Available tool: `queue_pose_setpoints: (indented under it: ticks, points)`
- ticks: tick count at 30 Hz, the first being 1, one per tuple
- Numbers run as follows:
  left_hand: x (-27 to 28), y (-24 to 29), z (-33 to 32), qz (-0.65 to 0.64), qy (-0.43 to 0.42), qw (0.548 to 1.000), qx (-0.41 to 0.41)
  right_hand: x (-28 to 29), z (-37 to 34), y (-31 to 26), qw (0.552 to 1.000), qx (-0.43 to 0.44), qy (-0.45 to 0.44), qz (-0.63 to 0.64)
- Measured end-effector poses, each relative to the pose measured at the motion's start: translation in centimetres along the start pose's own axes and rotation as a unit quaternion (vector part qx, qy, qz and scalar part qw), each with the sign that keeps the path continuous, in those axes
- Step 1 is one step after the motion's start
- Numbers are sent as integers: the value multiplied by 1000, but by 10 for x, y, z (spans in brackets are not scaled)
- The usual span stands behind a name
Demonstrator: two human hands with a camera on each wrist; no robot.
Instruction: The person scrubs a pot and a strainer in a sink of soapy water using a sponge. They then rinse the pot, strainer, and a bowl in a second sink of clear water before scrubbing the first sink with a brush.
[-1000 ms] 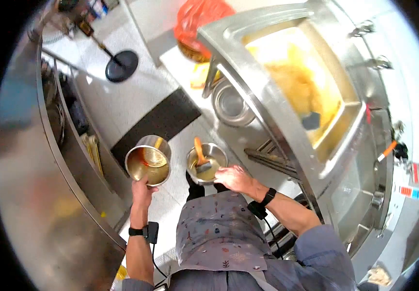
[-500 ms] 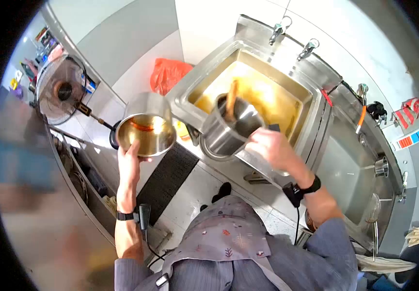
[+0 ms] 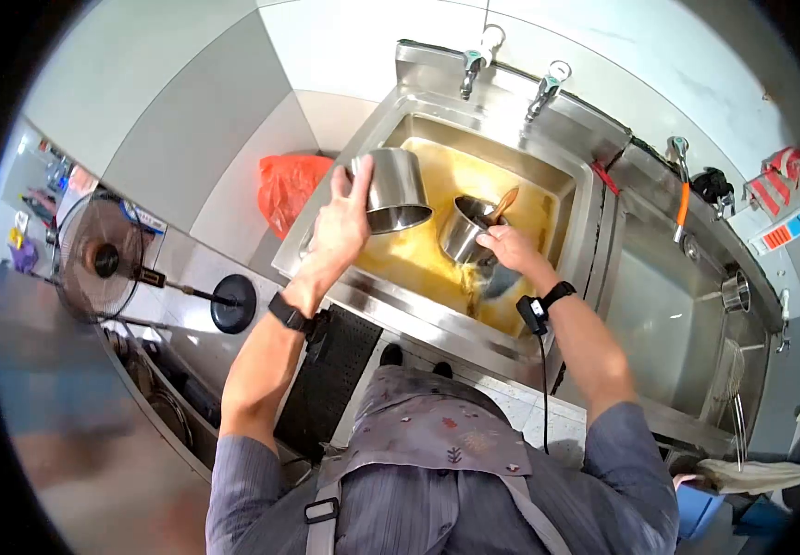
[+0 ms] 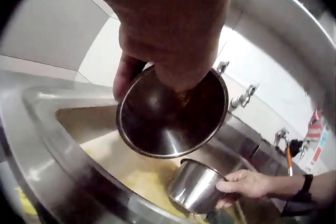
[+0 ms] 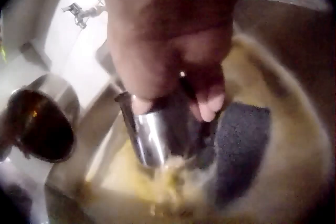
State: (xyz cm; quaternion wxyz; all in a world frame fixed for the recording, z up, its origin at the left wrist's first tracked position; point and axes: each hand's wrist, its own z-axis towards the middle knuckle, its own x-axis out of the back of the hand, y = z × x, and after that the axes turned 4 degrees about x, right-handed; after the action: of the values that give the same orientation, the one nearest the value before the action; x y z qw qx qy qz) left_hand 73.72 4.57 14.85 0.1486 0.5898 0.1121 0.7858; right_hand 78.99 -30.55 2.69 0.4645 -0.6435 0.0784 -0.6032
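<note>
My left hand (image 3: 342,220) holds a large steel pot (image 3: 396,179) over the left side of a sink basin (image 3: 562,208) of yellowish-brown liquid. In the left wrist view the pot's mouth faces the camera, with the thumb or fingers inside its rim. My right hand (image 3: 515,252) grips the rim of a smaller steel pot (image 3: 462,237), tipped low over the basin. A brown handle (image 3: 506,202) sticks out of it. Yellowish liquid (image 5: 170,182) runs out below this pot in the right wrist view. A dark grey pad (image 5: 242,153) lies close beside it in the basin.
Two taps (image 3: 548,91) stand behind the basin. To the right is a second sink (image 3: 659,305) with a small steel cup (image 3: 736,291) and a whisk (image 3: 731,379). A red plastic bag (image 3: 291,190) sits left of the basin, and a standing fan (image 3: 104,259) farther left.
Both pots have moved from above the floor to over the basin. The smaller pot came across first and is now lower and tipped; the larger one has swung right. The head view has turned toward the sink.
</note>
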Motion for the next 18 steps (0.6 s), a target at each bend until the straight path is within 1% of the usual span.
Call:
queue_pose_setpoints:
  ticks: [1,2,3,4,5,6,8,9,10,12,16,17,18]
  points:
    - [-13,-1,13,22,-22,999,-18,-3,2,8,1000,-15,-14,-24]
    - [-24,-1,25,43,-43,997,-37,-6,6,11,999,-24,-8,-22]
    - [-42,-2,44,37,-56,996,-55,-9,9,14,995,-99,-26,-14]
    - [-55,-1,54,90,-89,989,-74,-12,12,13,985,-165,-51,-6]
    - [-68,-1,61,141,-121,978,-93,-9,14,6,980,-188,-64,-2]
    - [-82,-3,67,135,-124,978,-100,-8,15,4,979,-197,-60,-5]
    - [-104,-8,81,213,-162,956,-118,-8,20,5,966,-244,-74,48]
    - [-112,-12,88,211,-165,956,-123,-7,17,9,987,-141,-81,-10]
    - [-121,-16,93,227,-179,947,-138,-9,20,14,986,-148,-78,-9]
    - [-132,-17,98,259,-208,928,-168,-9,22,17,965,-250,-76,-1]
    - [-165,-28,107,272,-260,911,-170,-8,29,15,958,-271,-84,-40]
    - [-170,-28,109,268,-282,906,-167,-11,30,13,959,-245,-102,-100]
    - [-173,-29,111,267,-282,905,-171,-12,33,12,955,-217,-119,-161]
